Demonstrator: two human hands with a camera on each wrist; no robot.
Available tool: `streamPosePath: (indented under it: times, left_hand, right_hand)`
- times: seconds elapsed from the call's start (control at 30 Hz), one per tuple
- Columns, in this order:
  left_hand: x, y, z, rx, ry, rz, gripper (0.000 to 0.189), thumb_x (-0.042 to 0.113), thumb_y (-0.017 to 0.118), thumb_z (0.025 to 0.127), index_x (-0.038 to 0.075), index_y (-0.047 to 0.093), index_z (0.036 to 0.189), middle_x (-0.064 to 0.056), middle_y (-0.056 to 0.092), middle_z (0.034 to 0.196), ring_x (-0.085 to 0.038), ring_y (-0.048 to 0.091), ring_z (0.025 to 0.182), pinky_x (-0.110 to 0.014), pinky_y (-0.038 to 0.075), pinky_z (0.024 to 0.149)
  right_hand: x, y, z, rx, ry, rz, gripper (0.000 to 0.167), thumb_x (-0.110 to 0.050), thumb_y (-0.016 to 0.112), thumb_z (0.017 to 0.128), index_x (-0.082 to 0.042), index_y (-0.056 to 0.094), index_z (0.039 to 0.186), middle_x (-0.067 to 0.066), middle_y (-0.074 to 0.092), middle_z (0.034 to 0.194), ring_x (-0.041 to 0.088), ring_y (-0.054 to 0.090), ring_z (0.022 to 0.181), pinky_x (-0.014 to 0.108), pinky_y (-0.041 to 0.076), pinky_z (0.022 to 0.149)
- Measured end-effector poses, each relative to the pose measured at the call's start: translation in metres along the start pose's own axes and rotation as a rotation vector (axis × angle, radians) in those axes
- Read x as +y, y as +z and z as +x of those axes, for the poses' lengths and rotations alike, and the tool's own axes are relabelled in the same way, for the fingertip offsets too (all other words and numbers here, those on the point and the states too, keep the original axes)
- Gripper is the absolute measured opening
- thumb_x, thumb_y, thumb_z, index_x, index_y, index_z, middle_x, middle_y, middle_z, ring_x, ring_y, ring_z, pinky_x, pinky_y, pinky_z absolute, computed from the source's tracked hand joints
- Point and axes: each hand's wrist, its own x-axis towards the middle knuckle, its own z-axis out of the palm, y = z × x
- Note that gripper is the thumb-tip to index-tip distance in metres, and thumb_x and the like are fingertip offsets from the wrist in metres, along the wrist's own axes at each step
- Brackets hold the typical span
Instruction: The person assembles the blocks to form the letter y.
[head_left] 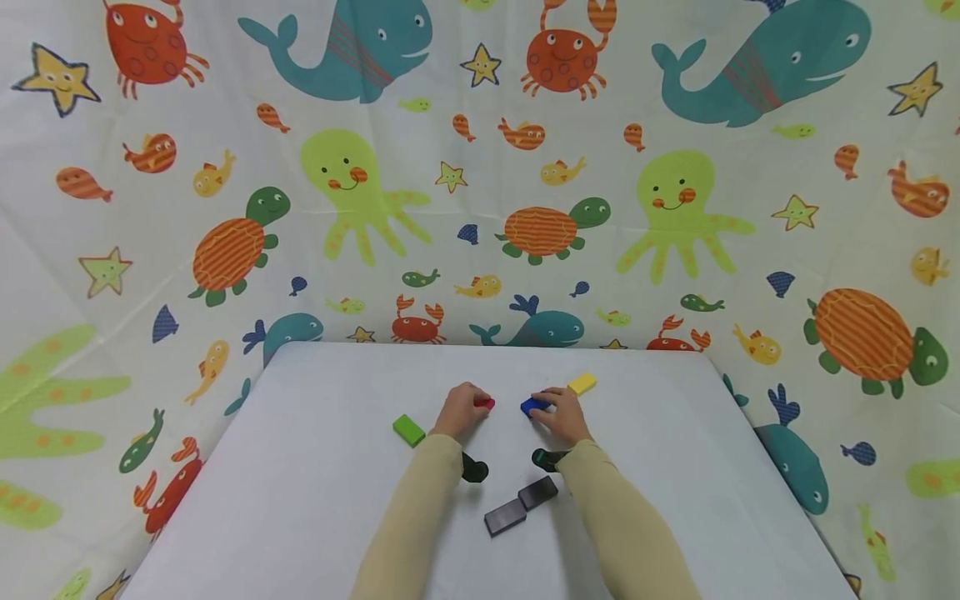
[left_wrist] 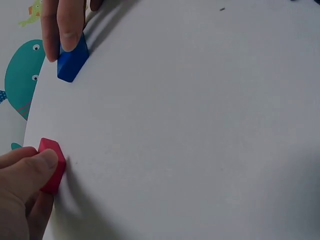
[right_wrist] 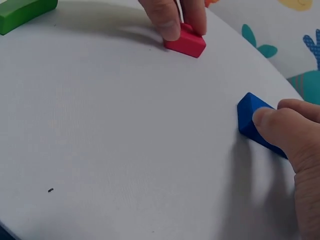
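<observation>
My left hand [head_left: 459,412] pinches a small red block [left_wrist: 55,179] between thumb and fingers, the thumb lying across its face in the left wrist view. Farther right, my right hand [head_left: 567,414] grips a blue block [right_wrist: 246,119], with the thumb on the near side. The two blocks are held apart, with a gap of white tabletop between them. A green block [head_left: 408,431] lies just left of the left hand. Beyond the right hand, toward the back, is a yellow block [head_left: 582,384].
Two dark blocks [head_left: 506,517] lie end to end between the forearms, nearer the body. Around the white table [head_left: 300,467] hangs a cloth [head_left: 465,167] printed with sea animals. The table's back edge runs beyond the hands.
</observation>
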Motion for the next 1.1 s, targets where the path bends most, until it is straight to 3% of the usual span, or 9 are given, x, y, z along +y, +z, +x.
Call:
streamPosePath:
  times: [0.17, 0.33, 0.53, 1.1]
  left_hand:
    - [0.001, 0.002, 0.001, 0.007, 0.032, 0.001, 0.022, 0.005, 0.073, 0.087, 0.003, 0.074, 0.108, -0.011, 0.065, 0.104, -0.025, 0.058, 0.098, -0.038, 0.050, 0.092]
    - [0.006, 0.003, 0.002, -0.028, 0.045, -0.025, 0.022, 0.004, 0.074, 0.086, 0.001, 0.074, 0.108, -0.012, 0.065, 0.103, -0.026, 0.058, 0.097, -0.039, 0.051, 0.092]
    - [0.011, 0.009, 0.000, -0.051, -0.008, -0.070, 0.024, 0.006, 0.074, 0.087, 0.004, 0.074, 0.110, -0.010, 0.065, 0.104, -0.024, 0.058, 0.098, -0.037, 0.051, 0.092]
    - [0.016, 0.012, 0.001, -0.085, 0.076, -0.044, 0.023, 0.004, 0.072, 0.088, 0.003, 0.074, 0.111, -0.011, 0.067, 0.106, -0.025, 0.060, 0.102, -0.039, 0.049, 0.095]
  right_hand:
    - [-0.002, 0.005, 0.001, 0.008, 0.025, -0.041, 0.043, -0.028, 0.075, 0.086, -0.011, 0.068, 0.125, 0.020, 0.053, 0.135, 0.043, 0.044, 0.127, 0.062, 0.036, 0.102]
    - [-0.005, 0.009, 0.000, 0.038, 0.036, -0.073, 0.045, -0.030, 0.076, 0.084, -0.013, 0.068, 0.125, 0.019, 0.052, 0.135, 0.043, 0.043, 0.125, 0.065, 0.037, 0.098]
    - [-0.005, 0.011, 0.000, 0.078, 0.052, -0.067, 0.043, -0.025, 0.075, 0.085, -0.009, 0.068, 0.124, 0.021, 0.053, 0.134, 0.043, 0.044, 0.125, 0.061, 0.035, 0.104]
    - [-0.006, -0.003, 0.001, 0.068, 0.181, -0.021, 0.044, -0.020, 0.071, 0.089, -0.007, 0.063, 0.130, 0.023, 0.045, 0.143, 0.047, 0.037, 0.132, 0.058, 0.033, 0.107]
